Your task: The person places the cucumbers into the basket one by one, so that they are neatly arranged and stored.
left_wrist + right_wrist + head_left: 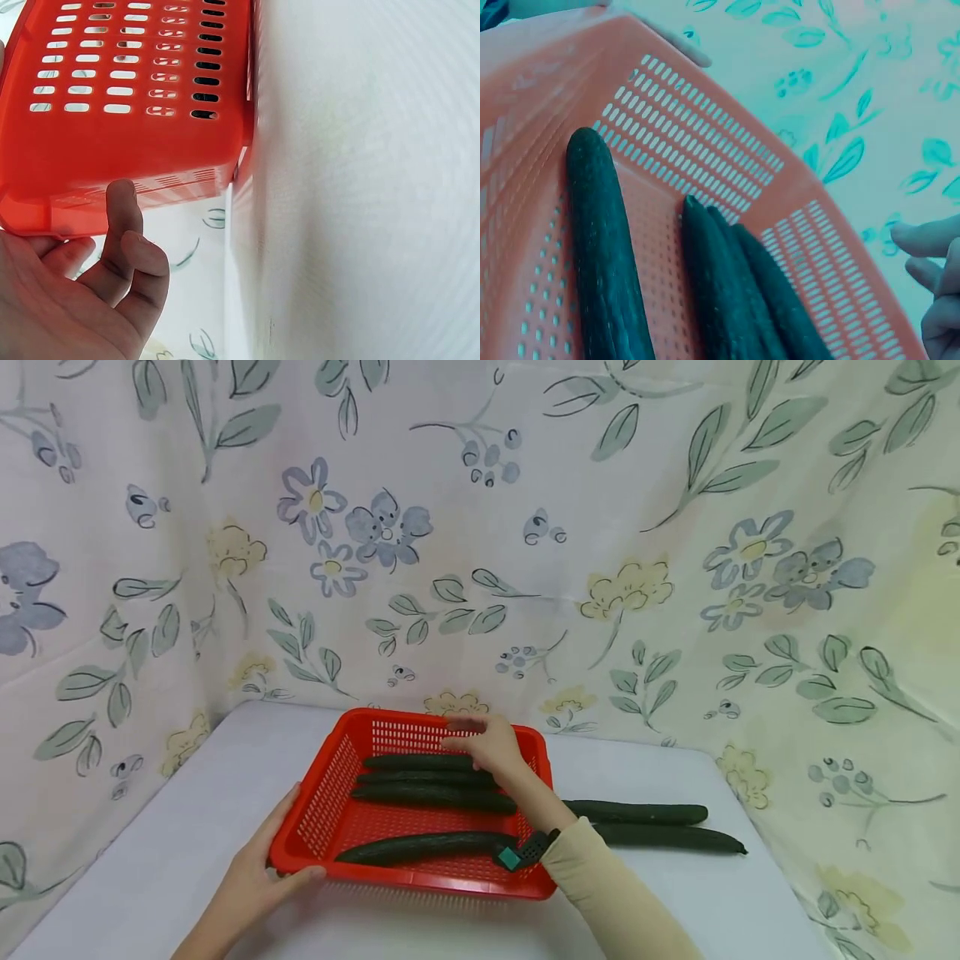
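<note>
A red plastic basket [412, 881] with slotted walls stands on the white table. Three dark green cucumbers [435, 796] lie side by side toward its back, and a single cucumber [420, 847] rests near its front wall. My left hand [251, 877] grips the basket's front left corner, thumb on the front rim; in the left wrist view its bent fingers [124, 225] are at the outer wall. Over the basket's back right part is my right hand [491, 747], fingers loosely bent and holding nothing. It partly hides the right ends of the back cucumbers.
Two more cucumbers, a rear one [637, 812] and a front one [671, 837], lie on the table [637, 902] to the right of the basket, their left ends hidden. Behind the table hangs a floral cloth [480, 543]. A dark device sits on the right wrist.
</note>
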`<control>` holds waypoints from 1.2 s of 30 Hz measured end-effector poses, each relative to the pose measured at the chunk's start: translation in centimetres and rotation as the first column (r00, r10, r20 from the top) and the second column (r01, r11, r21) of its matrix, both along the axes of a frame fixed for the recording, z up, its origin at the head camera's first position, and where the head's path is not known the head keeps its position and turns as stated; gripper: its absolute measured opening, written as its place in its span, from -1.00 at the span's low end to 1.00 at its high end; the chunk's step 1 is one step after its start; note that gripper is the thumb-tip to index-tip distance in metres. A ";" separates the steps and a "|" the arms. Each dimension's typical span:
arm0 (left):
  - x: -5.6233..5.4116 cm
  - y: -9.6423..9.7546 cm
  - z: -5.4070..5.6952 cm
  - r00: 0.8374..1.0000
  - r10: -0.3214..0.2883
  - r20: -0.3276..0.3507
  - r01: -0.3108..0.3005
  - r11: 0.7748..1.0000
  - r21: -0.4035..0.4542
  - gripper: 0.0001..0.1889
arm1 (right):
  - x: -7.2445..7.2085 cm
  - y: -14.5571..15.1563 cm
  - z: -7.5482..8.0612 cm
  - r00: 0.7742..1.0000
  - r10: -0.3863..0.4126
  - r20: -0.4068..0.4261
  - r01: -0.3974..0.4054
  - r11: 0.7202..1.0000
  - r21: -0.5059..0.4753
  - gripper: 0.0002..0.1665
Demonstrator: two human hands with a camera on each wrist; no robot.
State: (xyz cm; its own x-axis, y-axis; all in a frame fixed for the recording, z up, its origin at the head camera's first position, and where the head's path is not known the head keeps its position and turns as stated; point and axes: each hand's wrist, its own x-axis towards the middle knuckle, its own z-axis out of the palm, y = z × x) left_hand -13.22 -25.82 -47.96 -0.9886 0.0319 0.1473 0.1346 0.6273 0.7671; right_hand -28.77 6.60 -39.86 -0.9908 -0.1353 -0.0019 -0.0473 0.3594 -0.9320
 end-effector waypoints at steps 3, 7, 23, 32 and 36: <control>0.2 -0.1 0.0 1.000 -0.002 0.009 0.002 1.000 0.009 0.25 | 0.9 1.5 0.2 0.999 0.039 -0.014 -0.039 0.999 -0.031 -0.48; 0.0 0.1 0.3 1.000 -0.007 0.011 0.007 1.000 0.017 0.24 | 2.4 4.8 0.0 0.999 0.026 -0.018 -0.027 0.997 -0.068 -0.48; -0.4 -0.2 0.2 0.997 -0.007 -0.082 0.004 0.999 -0.035 0.27 | 9.6 17.9 -4.4 0.974 -0.225 0.031 0.225 0.974 -0.002 -0.37; -0.4 -0.2 0.1 0.997 -0.005 -0.077 0.002 0.999 -0.039 0.25 | 11.7 23.5 -8.2 0.926 -0.368 -0.084 0.372 0.927 0.045 -0.35; -0.3 -0.1 0.0 0.998 -0.004 -0.056 0.003 1.000 -0.031 0.25 | 12.5 25.0 -9.6 0.887 -0.444 -0.131 0.451 0.892 0.031 -0.40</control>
